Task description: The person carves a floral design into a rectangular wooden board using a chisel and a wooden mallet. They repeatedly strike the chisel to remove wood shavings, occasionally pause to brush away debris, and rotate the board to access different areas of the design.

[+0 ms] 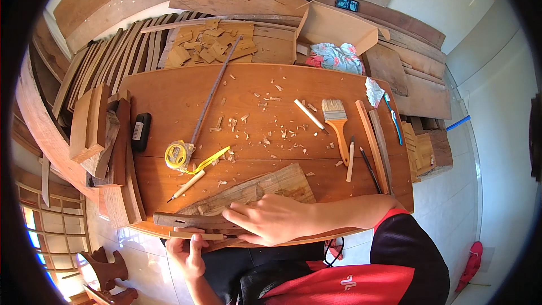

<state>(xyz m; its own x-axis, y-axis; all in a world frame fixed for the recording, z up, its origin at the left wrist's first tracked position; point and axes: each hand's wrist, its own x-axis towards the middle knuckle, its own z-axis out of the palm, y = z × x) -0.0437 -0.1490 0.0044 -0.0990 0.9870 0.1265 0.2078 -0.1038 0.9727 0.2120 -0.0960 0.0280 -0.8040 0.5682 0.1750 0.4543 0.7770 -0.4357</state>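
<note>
My left hand (189, 254) grips the pale wooden handle of a carving tool (209, 236), thumb on top, at the table's near edge. Its short dark blade reaches toward the fingertips of my right hand (268, 219). That right hand is curled over a narrow dark wooden strip (195, 222), which has a small slot near its left end. The strip lies along the near edge, in front of a rough, light-brown board (254, 189). My right palm partly hides both strip and board.
Wood shavings litter the brown table (158, 96). On it are a yellow tape measure (179, 155), more wooden-handled tools (307, 114), a paintbrush (337, 127), a pencil (370, 169), a toothbrush (393, 118) and a black box-shaped item (141, 131). Stacked wood (90, 124) stands left; a cardboard box (339, 25) sits behind.
</note>
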